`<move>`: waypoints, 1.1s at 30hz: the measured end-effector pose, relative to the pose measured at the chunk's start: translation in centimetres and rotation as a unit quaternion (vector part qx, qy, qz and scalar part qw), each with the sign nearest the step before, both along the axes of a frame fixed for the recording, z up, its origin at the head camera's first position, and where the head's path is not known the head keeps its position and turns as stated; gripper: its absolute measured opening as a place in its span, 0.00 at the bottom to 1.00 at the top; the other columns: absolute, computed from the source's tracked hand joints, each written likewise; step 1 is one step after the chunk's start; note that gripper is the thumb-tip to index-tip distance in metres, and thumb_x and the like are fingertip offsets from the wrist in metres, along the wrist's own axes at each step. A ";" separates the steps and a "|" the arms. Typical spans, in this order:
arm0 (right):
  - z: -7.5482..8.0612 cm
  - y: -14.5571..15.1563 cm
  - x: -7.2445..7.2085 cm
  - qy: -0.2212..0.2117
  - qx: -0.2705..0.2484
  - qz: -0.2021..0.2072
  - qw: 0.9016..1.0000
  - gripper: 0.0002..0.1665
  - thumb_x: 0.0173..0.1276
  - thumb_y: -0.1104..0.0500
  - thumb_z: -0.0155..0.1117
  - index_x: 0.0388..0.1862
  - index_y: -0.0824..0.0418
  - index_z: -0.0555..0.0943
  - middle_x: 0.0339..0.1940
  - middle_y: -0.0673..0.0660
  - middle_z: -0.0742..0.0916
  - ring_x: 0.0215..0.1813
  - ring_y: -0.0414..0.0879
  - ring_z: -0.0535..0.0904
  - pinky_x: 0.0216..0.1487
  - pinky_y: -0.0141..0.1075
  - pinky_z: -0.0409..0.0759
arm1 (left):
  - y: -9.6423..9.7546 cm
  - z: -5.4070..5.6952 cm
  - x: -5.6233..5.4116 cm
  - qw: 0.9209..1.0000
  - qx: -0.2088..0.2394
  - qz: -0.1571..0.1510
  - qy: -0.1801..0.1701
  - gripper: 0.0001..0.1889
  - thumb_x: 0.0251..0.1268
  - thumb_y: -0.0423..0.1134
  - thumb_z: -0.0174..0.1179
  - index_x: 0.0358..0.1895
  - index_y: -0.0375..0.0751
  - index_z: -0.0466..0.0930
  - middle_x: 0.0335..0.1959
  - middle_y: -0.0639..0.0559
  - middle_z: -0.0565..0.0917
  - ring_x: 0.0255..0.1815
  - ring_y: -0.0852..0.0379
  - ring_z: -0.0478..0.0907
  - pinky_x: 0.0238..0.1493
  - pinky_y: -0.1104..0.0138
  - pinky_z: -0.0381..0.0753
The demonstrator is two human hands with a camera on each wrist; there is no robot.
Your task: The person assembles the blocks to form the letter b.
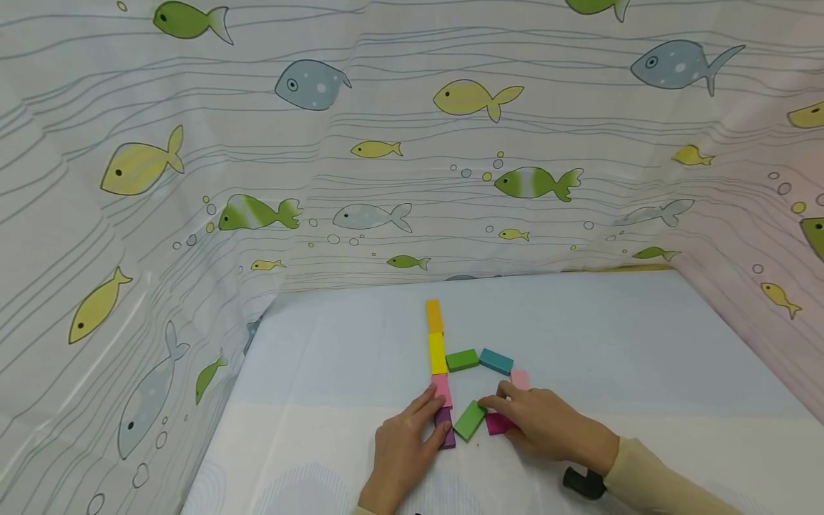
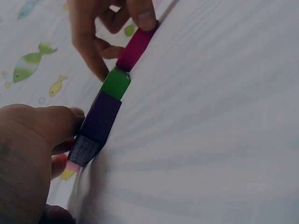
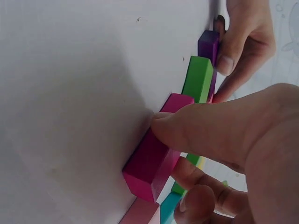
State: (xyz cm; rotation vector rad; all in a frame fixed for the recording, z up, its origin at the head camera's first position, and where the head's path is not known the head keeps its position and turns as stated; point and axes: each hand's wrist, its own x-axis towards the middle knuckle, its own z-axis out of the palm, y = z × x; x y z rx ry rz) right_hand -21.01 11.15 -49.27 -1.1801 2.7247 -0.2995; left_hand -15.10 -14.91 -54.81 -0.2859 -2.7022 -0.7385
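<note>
Small coloured blocks lie end to end on the table in a straight column with a loop on its right side. My left hand (image 1: 402, 447) rests along the column's near end. Its thumb touches the purple block (image 2: 100, 116), and its fingertips reach the pink block (image 1: 441, 386). With thumb and fingers, my right hand (image 1: 537, 422) pinches the magenta block (image 3: 152, 163) at the loop's near right. Between the purple and magenta blocks lies a slanted green block (image 1: 471, 420), close to the right index finger. Part of the magenta block is hidden in the head view.
Farther up the column are a yellow block (image 1: 437, 353) and an orange block (image 1: 434, 316). Another green block (image 1: 462, 360), a teal block (image 1: 496, 361) and a light pink block (image 1: 520, 379) form the loop's far side. A fish-patterned curtain (image 1: 418, 172) surrounds the table.
</note>
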 end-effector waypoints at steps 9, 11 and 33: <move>0.2 -0.4 0.3 -0.017 -0.013 -0.008 1.000 0.27 0.62 0.48 0.82 0.60 0.48 0.85 0.46 0.47 0.85 0.37 0.35 0.78 0.43 0.35 0.88 | 0.0 -0.1 -0.1 1.000 0.000 -0.002 0.011 0.23 0.65 0.50 0.75 0.63 0.51 0.88 0.67 0.57 0.85 0.55 0.52 0.90 0.40 0.67 0.88; 0.2 -0.4 0.3 -0.017 -0.015 -0.006 1.000 0.26 0.63 0.48 0.82 0.59 0.48 0.85 0.46 0.47 0.85 0.37 0.35 0.78 0.43 0.35 0.88 | 0.0 -0.1 -0.1 1.000 0.001 -0.003 0.015 0.23 0.65 0.50 0.75 0.63 0.51 0.88 0.67 0.57 0.85 0.55 0.52 0.90 0.39 0.67 0.88; -1.1 -2.5 0.1 0.062 -0.086 0.041 0.994 0.17 0.64 0.50 0.80 0.50 0.51 0.89 0.43 0.46 0.87 0.29 0.30 0.71 0.31 0.25 0.74 | -0.1 0.0 0.0 1.000 -0.001 -0.007 0.018 0.23 0.65 0.50 0.75 0.62 0.51 0.88 0.67 0.56 0.86 0.53 0.52 0.91 0.39 0.63 0.89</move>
